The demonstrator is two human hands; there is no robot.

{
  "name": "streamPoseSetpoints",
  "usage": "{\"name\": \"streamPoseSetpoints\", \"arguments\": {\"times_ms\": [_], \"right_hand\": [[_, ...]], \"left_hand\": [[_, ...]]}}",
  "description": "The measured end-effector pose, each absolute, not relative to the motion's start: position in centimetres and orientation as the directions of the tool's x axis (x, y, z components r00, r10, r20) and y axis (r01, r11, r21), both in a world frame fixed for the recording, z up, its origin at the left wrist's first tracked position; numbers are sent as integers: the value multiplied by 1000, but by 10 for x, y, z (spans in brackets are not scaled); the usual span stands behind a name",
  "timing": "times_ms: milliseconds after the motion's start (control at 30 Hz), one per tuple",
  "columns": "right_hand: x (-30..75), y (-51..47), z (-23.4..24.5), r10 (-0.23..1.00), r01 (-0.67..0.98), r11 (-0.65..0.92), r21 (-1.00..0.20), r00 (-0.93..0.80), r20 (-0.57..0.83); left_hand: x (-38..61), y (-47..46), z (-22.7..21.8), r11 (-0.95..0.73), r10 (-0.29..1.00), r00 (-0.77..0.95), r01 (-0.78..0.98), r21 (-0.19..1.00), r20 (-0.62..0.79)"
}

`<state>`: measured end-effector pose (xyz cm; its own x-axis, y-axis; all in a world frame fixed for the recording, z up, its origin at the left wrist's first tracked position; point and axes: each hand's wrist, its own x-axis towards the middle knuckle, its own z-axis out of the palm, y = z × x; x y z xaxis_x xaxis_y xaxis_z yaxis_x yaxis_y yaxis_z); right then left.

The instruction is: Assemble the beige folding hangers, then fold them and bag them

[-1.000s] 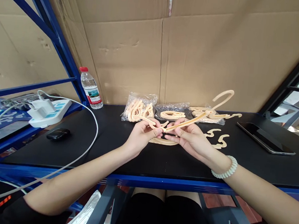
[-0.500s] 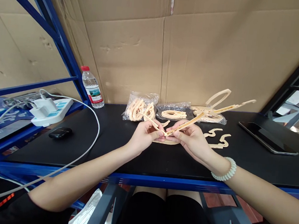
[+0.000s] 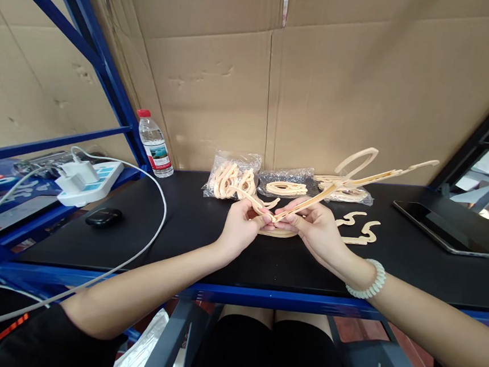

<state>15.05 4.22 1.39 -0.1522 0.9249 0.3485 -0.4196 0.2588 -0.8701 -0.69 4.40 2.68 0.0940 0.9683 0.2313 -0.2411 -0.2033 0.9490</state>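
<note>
Holding a pale hanger (image 3: 311,202) in a closed pinch, the right hand (image 3: 324,227) sits just beside the left hand (image 3: 241,223), which tightly grips a slim end piece (image 3: 247,196). Beyond both, bagged parts (image 3: 287,188) lie on the worktop (image 3: 237,271).

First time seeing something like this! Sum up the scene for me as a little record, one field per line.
Left hand: pinching a thin curved piece
Right hand: gripping a beige hanger, hook upward
Contact: their ends meet between the hands; whether joined is unclear
Behind hands: beige parts, clear plastic bags
Left side: red-capped bottle, white power strip
Right side: phone
Right wrist: pale beaded bracelet
</note>
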Motion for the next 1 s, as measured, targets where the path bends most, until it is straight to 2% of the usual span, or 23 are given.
{"name": "streamPoseSetpoints", "arguments": {"times_ms": [267, 533, 767, 1000], "right_hand": [[149, 43, 15, 939, -408, 231, -884, -145, 312], [152, 45, 16, 942, -421, 185, -888, -181, 282], [155, 46, 17, 937, -430, 161, -888, -216, 274], [154, 46, 16, 944, -416, 176, -892, -185, 273]], "left_hand": [[-3, 46, 24, -68, 994, 57, -305, 950, 89], [-5, 46, 30, 123, 985, 159, -337, 934, -73], [-6, 49, 32, 157, 968, 239, -339, 928, -77], [0, 47, 26, 95, 988, 151, -363, 927, -42]]}}
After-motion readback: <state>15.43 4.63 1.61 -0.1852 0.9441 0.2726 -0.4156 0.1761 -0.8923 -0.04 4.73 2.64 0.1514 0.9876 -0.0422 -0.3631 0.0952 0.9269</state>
